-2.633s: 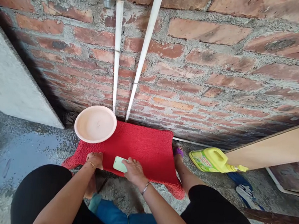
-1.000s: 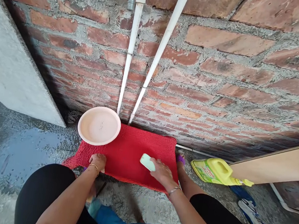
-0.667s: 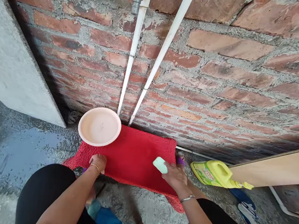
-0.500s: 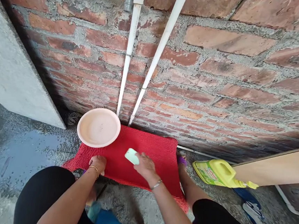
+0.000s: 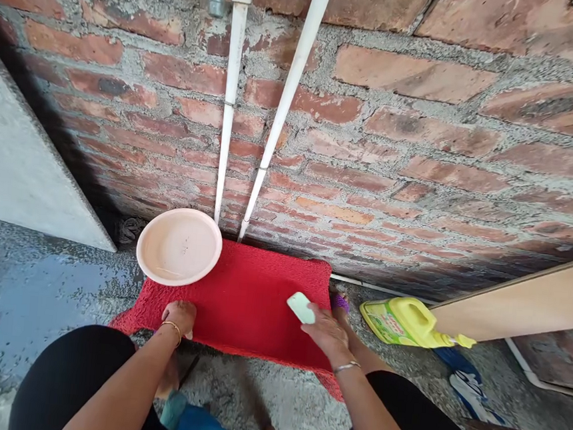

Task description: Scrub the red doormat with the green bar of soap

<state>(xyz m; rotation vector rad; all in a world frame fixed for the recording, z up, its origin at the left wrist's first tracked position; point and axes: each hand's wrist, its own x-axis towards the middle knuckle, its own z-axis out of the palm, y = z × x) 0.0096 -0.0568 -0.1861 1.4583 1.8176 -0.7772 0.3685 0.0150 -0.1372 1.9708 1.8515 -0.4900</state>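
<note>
A wet-looking red cloth [image 5: 254, 296] is spread out flat in front of me, its edges hanging down at the left and right corners. My left hand [image 5: 180, 317] is closed on its near left edge. In my right hand [image 5: 327, 332] is a pale green rounded block [image 5: 301, 307], pressed to or just over the right part of the cloth. Whether it is a bar of soap or a brush back, I cannot tell. A pale pink basin [image 5: 179, 246] stands at the far left corner, partly over the cloth, with what looks like a little water inside.
Behind the cloth rises a brick wall [image 5: 352, 152] with two white pipes [image 5: 228, 123]. A yellow detergent jug [image 5: 412, 322] lies on its side at the right, near blue-and-white footwear [image 5: 474, 392]. A grey slab [image 5: 36, 153] leans at the left over wet floor [image 5: 52, 308].
My right hand has slid the pale green block rightward across the cloth. The left hand keeps its place on the cloth's edge. The whole view has shifted slightly.
</note>
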